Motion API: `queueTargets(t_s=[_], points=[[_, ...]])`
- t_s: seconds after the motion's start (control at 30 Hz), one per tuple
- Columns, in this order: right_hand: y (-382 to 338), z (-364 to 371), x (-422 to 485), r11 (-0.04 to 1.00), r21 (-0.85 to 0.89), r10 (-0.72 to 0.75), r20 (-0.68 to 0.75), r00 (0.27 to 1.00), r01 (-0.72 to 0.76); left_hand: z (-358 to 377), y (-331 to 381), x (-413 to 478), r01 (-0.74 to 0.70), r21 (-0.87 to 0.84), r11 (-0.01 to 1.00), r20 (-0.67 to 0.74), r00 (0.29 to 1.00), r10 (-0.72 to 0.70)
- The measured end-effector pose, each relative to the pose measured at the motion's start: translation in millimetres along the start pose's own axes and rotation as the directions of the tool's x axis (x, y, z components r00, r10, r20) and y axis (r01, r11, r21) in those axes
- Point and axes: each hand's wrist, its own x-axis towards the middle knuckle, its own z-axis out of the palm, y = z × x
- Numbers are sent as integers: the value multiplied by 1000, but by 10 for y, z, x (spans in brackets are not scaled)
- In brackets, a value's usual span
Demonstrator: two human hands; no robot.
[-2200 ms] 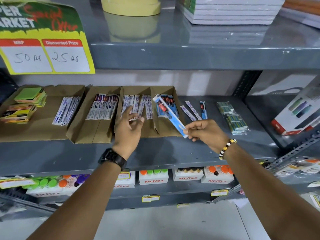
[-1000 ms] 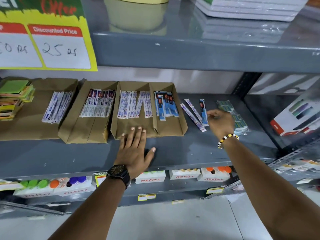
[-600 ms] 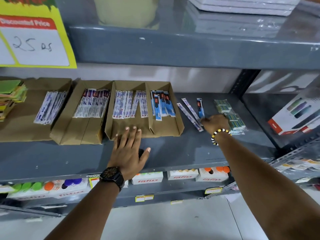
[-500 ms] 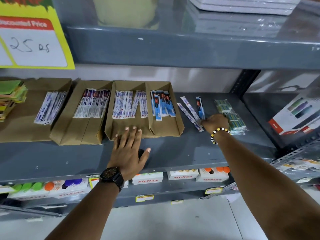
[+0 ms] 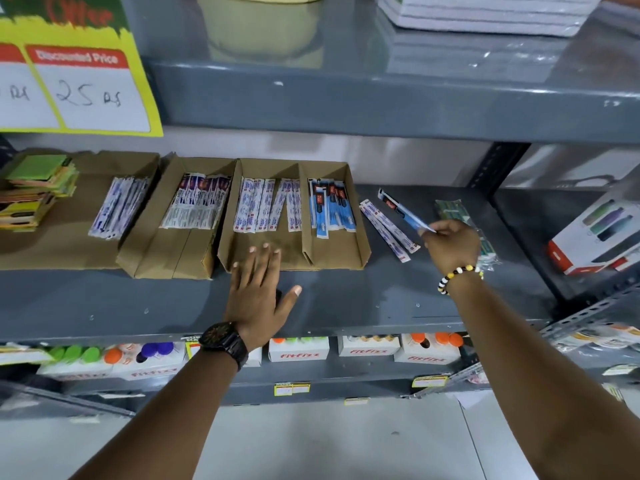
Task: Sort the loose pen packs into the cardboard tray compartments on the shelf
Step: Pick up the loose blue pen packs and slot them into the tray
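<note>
Nearest, on the lower shelf (image 5: 346, 379), sit white boxes (image 5: 299, 349) topped with coloured caps. Above that, the left hand (image 5: 258, 292) lies flat on the grey shelf (image 5: 363, 299), palm down and fingers spread wide, holding nothing; its fingertips (image 5: 265, 249) reach the near edge of the divided cardboard tray (image 5: 332, 263). To the right, the right hand (image 5: 450, 245), with a bead bracelet (image 5: 457, 277) at the wrist, pinches the near end of a blue pen pack (image 5: 403, 211) between thumb and fingers, the pack slanting away to the far left over the shelf. Just left of it, two white pen packs (image 5: 386, 228) lie loose on the shelf, right of the tray. Behind the right hand lies a clear pack of green items (image 5: 452, 209). In the tray, the right compartment holds blue packs (image 5: 330, 211) and the left compartment white packs (image 5: 268, 209). Farther left stand two more cardboard trays (image 5: 180, 252) with packs, then a stack of coloured paper (image 5: 34, 188). Above hangs a yellow price sign (image 5: 79, 81)
</note>
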Motion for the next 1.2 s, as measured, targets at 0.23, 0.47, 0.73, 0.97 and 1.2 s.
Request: queueTargets(t_s=[0.23, 0.47, 0.73, 0.97, 1.2], points=[[-183, -300, -722, 949, 313, -117, 209, 971, 47, -351, 344, -98, 156, -721, 676, 45, 983, -179], [-383, -450, -929, 922, 376, -127, 523, 842, -94, -726, 637, 112, 195, -937, 289, 120, 959, -258], [-585, -593, -848, 941, 333, -188, 666, 722, -63, -916, 564, -24, 167, -959, 227, 99, 954, -283], [-649, -564, -867, 944, 330, -212, 672, 710, -30, -1042, 530, -101, 193, -963, 190, 133, 947, -292], [-675, -547, -923, 972, 200, -230, 683, 693, 125, -1089, 546, -92, 175, -949, 262, 82, 940, -330]])
